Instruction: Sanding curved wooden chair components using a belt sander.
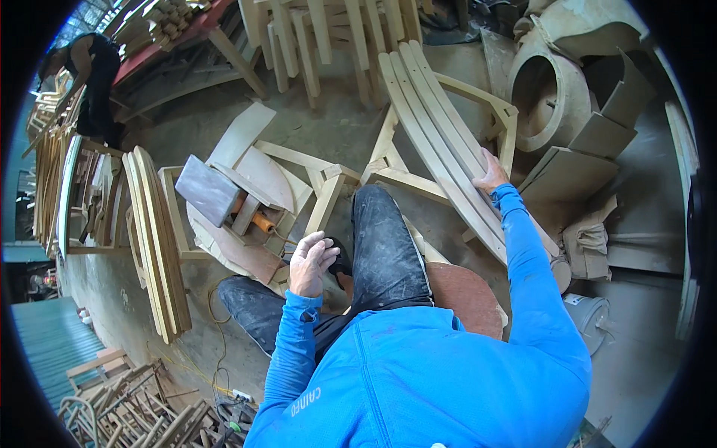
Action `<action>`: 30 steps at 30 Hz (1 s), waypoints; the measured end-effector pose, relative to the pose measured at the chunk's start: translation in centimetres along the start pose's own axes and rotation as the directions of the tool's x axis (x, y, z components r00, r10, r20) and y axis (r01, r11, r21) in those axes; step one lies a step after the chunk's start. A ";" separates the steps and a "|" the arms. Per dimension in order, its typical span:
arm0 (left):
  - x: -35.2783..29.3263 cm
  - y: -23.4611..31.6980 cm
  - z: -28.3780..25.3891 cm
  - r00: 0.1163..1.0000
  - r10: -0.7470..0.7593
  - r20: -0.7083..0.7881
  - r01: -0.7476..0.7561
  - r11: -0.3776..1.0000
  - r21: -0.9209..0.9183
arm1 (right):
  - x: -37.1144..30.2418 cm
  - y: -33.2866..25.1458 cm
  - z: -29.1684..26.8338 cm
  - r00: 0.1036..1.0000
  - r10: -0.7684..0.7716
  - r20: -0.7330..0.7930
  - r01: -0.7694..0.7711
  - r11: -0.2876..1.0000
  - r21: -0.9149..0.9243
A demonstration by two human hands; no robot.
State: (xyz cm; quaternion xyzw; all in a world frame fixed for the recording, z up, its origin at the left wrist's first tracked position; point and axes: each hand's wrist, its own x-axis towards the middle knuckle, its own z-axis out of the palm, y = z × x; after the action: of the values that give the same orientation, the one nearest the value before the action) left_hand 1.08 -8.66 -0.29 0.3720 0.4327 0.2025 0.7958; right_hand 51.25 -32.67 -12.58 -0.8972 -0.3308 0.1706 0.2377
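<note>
While pale lettering (305, 401) marks the blue jacket (403, 381), the left hand (309, 269) hangs empty, fingers loosely curled; the right hand (491, 174) rests on smooth, curved wooden slats (429, 142), whether gripping I cannot tell. These lie side by side upon an angular frame (508, 149). Beyond stand straight timber legs (319, 33).

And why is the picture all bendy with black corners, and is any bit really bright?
In the head view, the fisheye lens darkens the corners and seems to bow the long pale board near the right rim; in that same head view, the top-left daylight looks bright, while the left hand looks fairly clear.
</note>
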 end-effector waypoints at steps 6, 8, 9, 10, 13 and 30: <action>-0.4 0.5 0.0 0.996 0.085 -0.036 -0.082 0.993 0.084 | -0.2 6.5 1.1 0.955 -0.273 -0.112 0.293 0.924 0.247; -1.0 1.5 -2.4 0.973 0.227 -0.039 -0.223 0.971 0.084 | -1.3 8.1 -0.7 0.986 -0.125 -0.110 0.133 0.989 0.065; -2.0 2.5 -4.2 0.932 0.339 -0.130 -0.327 0.939 0.102 | -1.3 7.5 -0.2 0.991 -0.094 -0.099 0.088 0.994 -0.064; -3.0 3.6 -6.4 0.874 0.442 -0.202 -0.423 0.896 0.133 | -1.1 6.8 0.2 0.992 -0.056 -0.113 0.033 0.980 -0.195; -6.6 5.3 -17.0 0.555 0.669 -0.494 -0.586 0.736 0.339 | -1.8 1.3 3.8 0.914 -0.250 -0.319 0.104 0.906 -0.411; -6.0 13.7 -57.5 0.120 0.841 -0.528 0.563 0.380 0.734 | -8.3 -10.2 7.9 0.911 -0.361 -0.199 0.317 0.922 -0.221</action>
State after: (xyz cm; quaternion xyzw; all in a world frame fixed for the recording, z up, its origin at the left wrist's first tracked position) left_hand -50.41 20.19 -6.60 0.5491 0.8006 0.2195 -0.0971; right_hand 36.32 -28.96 -12.37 -0.8577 -0.4656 -0.0125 0.2177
